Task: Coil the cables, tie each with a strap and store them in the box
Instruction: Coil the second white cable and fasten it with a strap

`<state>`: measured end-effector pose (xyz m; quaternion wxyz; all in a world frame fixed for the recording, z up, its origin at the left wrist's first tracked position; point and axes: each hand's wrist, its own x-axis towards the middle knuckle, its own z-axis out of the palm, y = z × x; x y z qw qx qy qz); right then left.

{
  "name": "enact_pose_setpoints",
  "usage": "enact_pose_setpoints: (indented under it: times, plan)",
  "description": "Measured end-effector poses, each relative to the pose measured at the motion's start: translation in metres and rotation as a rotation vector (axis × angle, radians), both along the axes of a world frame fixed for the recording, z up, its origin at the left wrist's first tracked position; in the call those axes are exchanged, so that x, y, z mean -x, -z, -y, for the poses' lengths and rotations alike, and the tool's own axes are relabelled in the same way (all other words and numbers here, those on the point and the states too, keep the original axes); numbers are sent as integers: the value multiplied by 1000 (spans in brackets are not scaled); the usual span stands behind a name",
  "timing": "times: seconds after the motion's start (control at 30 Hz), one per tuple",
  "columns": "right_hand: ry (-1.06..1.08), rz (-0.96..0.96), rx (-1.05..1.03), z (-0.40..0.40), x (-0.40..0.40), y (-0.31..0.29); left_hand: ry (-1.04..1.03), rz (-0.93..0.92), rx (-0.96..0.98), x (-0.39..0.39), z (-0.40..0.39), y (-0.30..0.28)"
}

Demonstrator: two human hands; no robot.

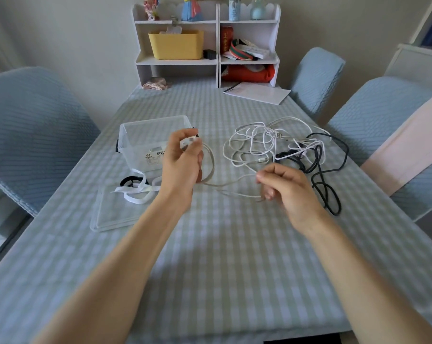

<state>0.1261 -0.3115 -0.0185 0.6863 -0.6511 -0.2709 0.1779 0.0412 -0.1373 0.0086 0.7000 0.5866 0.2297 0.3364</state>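
My left hand is raised in front of the clear plastic box and pinches the plug end of a white cable, which loops down below the hand. The cable runs right to my right hand, whose curled fingers grip it just above the cloth. Behind my right hand lies a tangle of white cables mixed with a black cable. White straps and a black strap lie on the box's clear lid, left of my left forearm.
The table carries a checked cloth. A white shelf unit with a yellow bin stands at the far edge, papers beside it. Blue-covered chairs flank the table on both sides.
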Motion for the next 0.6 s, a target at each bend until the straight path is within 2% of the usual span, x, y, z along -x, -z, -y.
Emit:
enact_pose_setpoints:
  times: [0.1, 0.2, 0.3, 0.4, 0.5, 0.6]
  plan:
    - [-52, -43, -105, 3, -1, -2, 76, -116, -127, 0, 6, 1]
    - [-64, 84, -66, 5, 1, -3, 247, -194, -189, 1, 16, -1]
    - [20, 238, 21, 1, 2, -2, 457, -291, -190, 4, 20, -3]
    - [43, 292, 23, -1, 3, -2, 633, -381, -283, 8, 20, -3]
    - [106, 277, 38, 0, -1, 4, 670, -445, -341, 7, 22, -1]
    - [175, 275, 62, 1, -4, 7, 595, -443, -242, 5, 23, 4]
